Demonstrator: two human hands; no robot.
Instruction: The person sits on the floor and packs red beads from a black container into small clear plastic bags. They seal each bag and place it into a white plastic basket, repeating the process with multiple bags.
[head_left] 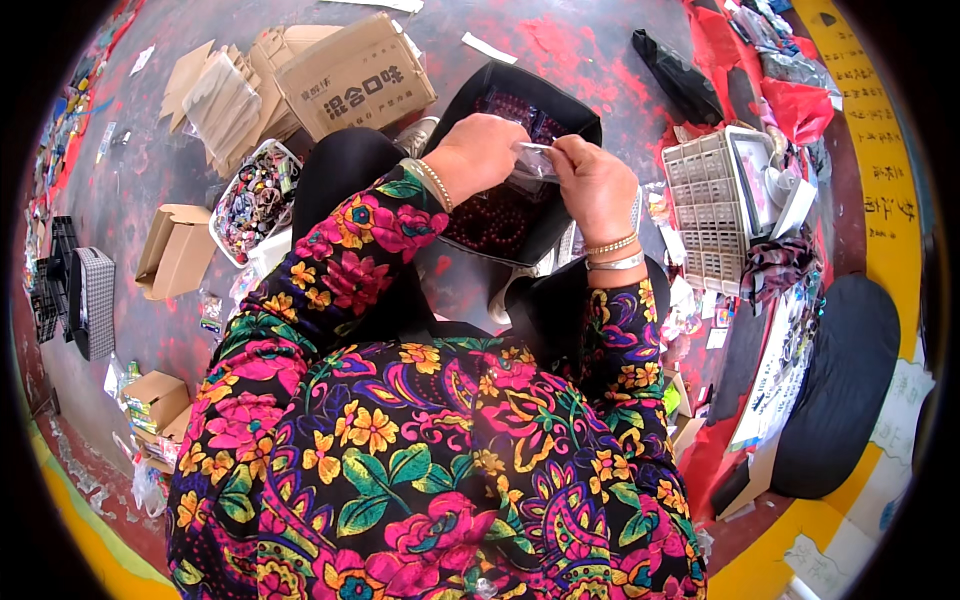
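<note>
The person's left hand [482, 150] and right hand [593, 185] pinch a clear bag [537, 163] between them; a slipped grip could drop it into the black bin [560, 106] below.

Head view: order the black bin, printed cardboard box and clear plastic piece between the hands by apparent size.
1. Black bin, partly covered
2. Printed cardboard box
3. Clear plastic piece, visible part smallest

Cluttered workshop, bin [568, 110] of beads [485, 222], cardboard box [355, 78], crate [700, 205]

gap between black bin [572, 113] and white crate [700, 190], cardboard box [352, 85] crowding the bin's left side
</note>
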